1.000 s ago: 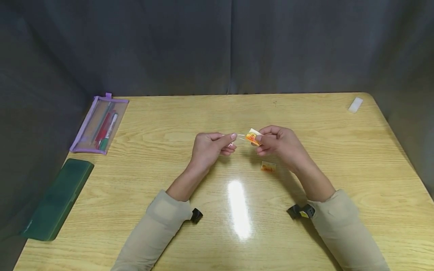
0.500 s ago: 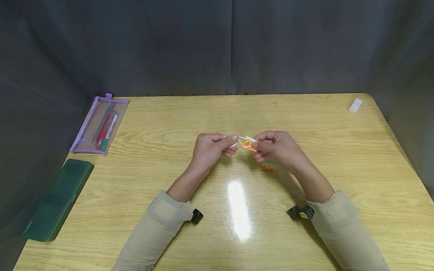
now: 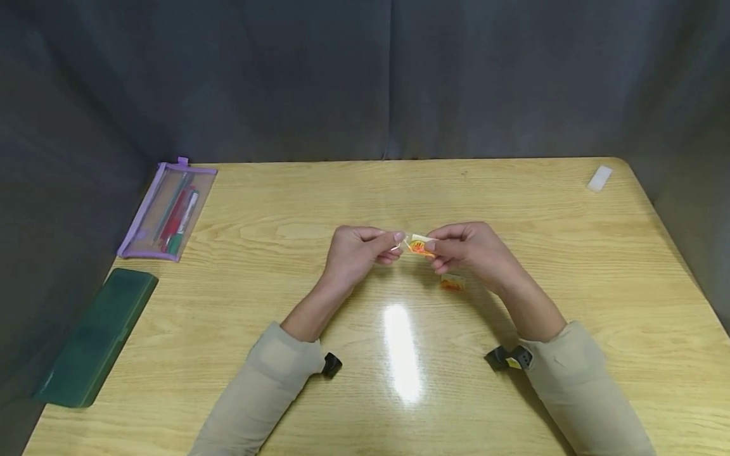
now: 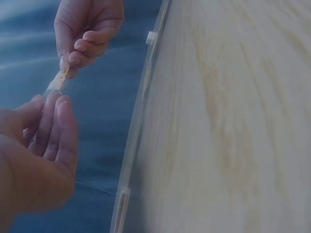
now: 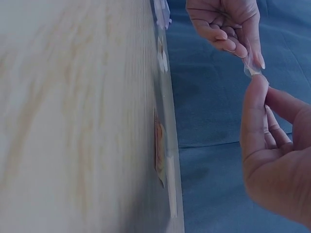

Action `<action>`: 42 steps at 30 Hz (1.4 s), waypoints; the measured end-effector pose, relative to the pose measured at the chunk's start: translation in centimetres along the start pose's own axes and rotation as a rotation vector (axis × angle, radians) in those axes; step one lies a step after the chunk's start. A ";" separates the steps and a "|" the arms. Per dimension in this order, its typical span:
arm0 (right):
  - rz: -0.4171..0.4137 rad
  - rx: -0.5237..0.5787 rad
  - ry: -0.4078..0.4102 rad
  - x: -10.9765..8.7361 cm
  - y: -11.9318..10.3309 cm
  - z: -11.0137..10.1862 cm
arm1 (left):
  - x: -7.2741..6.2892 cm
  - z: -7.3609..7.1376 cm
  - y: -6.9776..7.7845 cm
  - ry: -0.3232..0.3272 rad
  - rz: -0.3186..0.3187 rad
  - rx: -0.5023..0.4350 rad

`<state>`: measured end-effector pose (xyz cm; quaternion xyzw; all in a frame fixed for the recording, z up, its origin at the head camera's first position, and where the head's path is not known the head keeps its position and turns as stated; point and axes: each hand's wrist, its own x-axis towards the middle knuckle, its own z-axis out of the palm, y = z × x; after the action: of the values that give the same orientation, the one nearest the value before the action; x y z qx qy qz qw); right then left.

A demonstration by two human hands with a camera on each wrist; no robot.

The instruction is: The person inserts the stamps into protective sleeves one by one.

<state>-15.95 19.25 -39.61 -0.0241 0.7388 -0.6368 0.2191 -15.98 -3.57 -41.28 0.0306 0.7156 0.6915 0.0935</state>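
Note:
Over the middle of the table, my left hand (image 3: 365,252) pinches a small clear plastic wrapper (image 5: 249,67) between thumb and fingers. Opposite it, my right hand (image 3: 470,253) pinches a small flat orange-and-cream printed piece (image 3: 421,246) by its right end. The wrapper's edge meets the printed piece's left end, and both hands are close together. The left wrist view shows the pale piece stretched between the two sets of fingertips. Below the right hand, another small orange-and-cream printed piece (image 3: 453,283) lies on the table. My fingers hide much of the wrapper.
At the left edge of the wooden table (image 3: 256,190) lie a purple-trimmed mesh pouch (image 3: 149,215) with pens inside and a dark green case (image 3: 99,339). A small white block (image 3: 599,178) sits at the back right corner. Dark curtains (image 3: 365,76) surround the table.
My right hand has moved slightly left and down with the printed piece, closing the gap to the wrapper. My left hand has shifted very slightly right and keeps its pinch.

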 end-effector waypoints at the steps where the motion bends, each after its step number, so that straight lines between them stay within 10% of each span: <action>1: 0.005 -0.003 -0.005 0.0 0.0 0.0 | 0.0 0.0 0.0 -0.003 -0.003 0.000; 28: 0.038 -0.125 -0.024 0.0 -0.3 0.4 | 0.0 0.0 -0.1 -0.139 -0.118 -0.034; 42: 0.001 -0.041 0.005 0.0 -0.2 0.0 | 0.1 0.0 -0.1 -0.080 -0.092 -0.119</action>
<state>-16.03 19.23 -39.45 -0.0268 0.7524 -0.6214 0.2170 -16.11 -3.56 -41.37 0.0198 0.6696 0.7260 0.1553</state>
